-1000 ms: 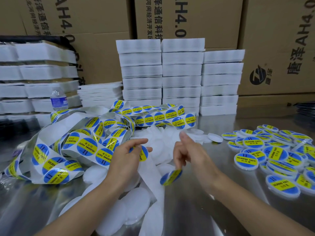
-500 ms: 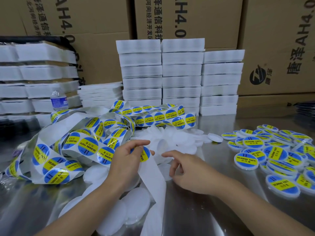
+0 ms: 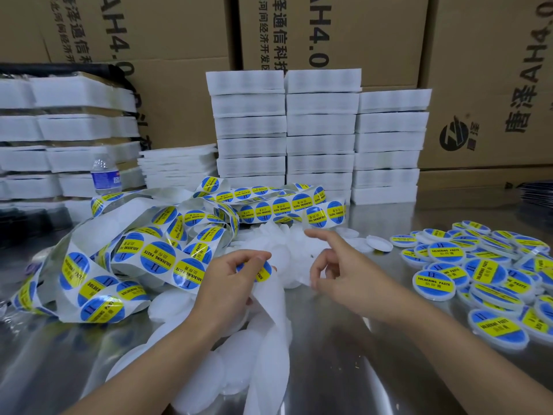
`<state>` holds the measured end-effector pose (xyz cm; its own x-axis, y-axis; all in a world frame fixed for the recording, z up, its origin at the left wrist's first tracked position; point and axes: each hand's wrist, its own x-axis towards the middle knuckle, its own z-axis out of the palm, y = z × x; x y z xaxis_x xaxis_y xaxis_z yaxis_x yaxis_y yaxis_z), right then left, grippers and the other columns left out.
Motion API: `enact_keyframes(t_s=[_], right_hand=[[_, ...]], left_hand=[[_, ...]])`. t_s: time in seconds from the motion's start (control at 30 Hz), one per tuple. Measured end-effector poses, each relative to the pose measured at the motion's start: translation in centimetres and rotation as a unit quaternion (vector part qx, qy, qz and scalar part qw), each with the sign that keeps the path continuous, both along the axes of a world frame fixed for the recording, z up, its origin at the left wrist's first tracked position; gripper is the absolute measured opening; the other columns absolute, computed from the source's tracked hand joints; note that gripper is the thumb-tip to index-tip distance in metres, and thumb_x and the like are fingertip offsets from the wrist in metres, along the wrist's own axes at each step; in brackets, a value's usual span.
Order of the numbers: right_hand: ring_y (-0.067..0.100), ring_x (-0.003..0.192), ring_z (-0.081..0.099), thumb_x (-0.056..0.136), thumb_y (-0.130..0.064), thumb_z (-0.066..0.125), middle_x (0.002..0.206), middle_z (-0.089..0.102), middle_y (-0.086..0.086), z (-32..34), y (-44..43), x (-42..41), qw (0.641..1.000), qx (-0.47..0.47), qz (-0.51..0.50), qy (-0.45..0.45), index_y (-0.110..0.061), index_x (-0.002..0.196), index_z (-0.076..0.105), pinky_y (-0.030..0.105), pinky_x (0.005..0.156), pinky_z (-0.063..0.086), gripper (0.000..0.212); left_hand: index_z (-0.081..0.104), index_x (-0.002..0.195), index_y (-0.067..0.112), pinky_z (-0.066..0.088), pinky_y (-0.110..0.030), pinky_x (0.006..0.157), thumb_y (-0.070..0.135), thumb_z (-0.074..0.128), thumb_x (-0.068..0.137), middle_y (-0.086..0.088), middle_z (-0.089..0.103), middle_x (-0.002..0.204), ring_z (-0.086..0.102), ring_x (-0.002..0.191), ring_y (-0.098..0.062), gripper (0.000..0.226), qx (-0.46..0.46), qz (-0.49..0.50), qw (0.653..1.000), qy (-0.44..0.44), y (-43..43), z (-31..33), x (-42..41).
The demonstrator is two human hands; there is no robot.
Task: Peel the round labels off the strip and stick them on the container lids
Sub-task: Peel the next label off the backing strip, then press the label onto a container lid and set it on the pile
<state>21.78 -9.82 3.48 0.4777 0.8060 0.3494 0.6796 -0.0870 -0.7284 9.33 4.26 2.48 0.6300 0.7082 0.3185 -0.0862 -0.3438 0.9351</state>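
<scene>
**Label pinched on the left, right hand over the blank lids**

On my far left the label strip [image 3: 155,259] lies in a loose tangle on the bench [image 3: 344,369], its blue-and-yellow SOLDERING PASTE rounds facing every way. The left hand [image 3: 227,283] grips the strip's near end, fingers [image 3: 248,258] and thumb curled round the backing. The next label [image 3: 259,272] sits right at the fingertips. I judge it partly lifted, though I cannot be sure. The bare backing [image 3: 269,319] trails from that hand towards me.

Just right of it is the heap of blank lids [image 3: 281,241]. The right hand [image 3: 344,277] hangs over the heap's near edge, forefinger straight and pointing away, the other fingers curled. I cannot tell whether they pinch a lid, because white on white hides it. Far right, apart from the heap, lie the labelled lids [image 3: 434,284].

Several things worry me from here:
- The lifted label could fold on itself or cling to the thumb if the strip twists.
- The tangle on the left could snag when more strip is drawn through.
- The blank lids overlap, so a hasty grab may bring up two, or scatter them across the slick bench.
- A label pressed onto a lid that slides will likely land off-centre or creased.
</scene>
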Motion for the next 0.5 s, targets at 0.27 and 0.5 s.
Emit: enact_keyframes(t_s=[0.27, 0.5], right_hand=[[0.006, 0.066, 0.055, 0.080, 0.005, 0.057, 0.067, 0.064, -0.011, 0.9, 0.1, -0.2, 0.979, 0.074, 0.046, 0.182, -0.040, 0.112, 0.043, 0.016, 0.066, 0.042, 0.056], [0.020, 0.074, 0.051, 0.079, 0.004, 0.059, 0.070, 0.065, -0.002, 1.2, -0.1, -0.2, 0.951, 0.112, 0.060, 0.281, -0.030, 0.111, 0.053, 0.028, 0.071, 0.044, 0.047]], left_hand=[[0.074, 0.084, 0.046, 0.049, -0.022, 0.064, 0.004, 0.061, 0.084, 0.017, 0.074, 0.085, 0.062, 0.071, -0.009, 0.044, 0.037, -0.091, 0.994, 0.050, -0.2, -0.5, 0.0], [0.071, 0.103, 0.038, 0.047, -0.020, 0.048, 0.018, 0.069, 0.084, 0.006, 0.070, 0.084, 0.051, 0.052, -0.005, 0.027, 0.044, -0.103, 0.992, 0.050, -0.5, -0.4, 0.0]])
